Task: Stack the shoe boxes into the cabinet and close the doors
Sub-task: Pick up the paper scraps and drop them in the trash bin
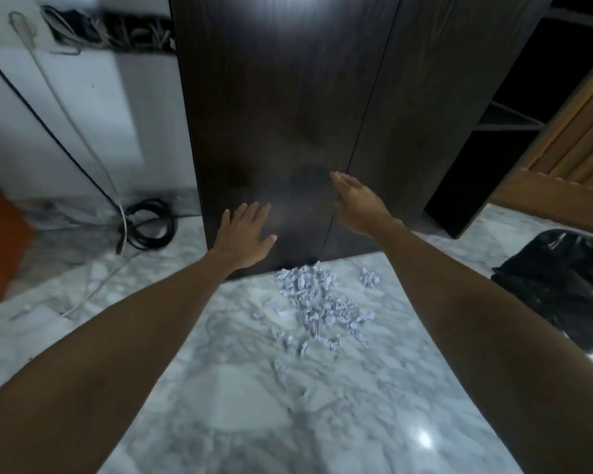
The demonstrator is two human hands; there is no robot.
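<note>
Marble floor point(261, 405); dark woodgrain cabinet doors point(271, 114) closed, left hand point(245, 236) and right hand point(355, 200) grips spread flat

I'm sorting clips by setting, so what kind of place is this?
Probably a room in a home, maybe mid-move or under renovation. A dark wood cabinet stands on a marble floor, loose cables trail along the white wall, and crumpled paper lies by a black plastic bag.
</note>
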